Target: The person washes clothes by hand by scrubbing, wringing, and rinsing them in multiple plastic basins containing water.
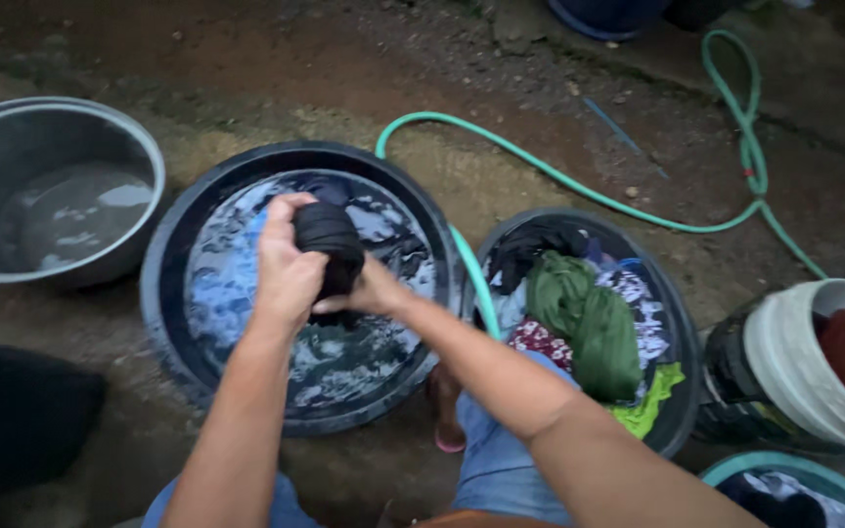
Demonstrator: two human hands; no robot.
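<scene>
In the head view, the left hand (286, 274) and the right hand (374, 291) both close their grip around a dark wet cloth (330, 240), which is squeezed between them above the black basin (163, 293) of soapy water, left of the green hose (579, 186).

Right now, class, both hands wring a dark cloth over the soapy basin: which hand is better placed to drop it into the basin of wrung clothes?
Probably the right hand: the clothes basin is on its side, nearer than the left hand.
</scene>
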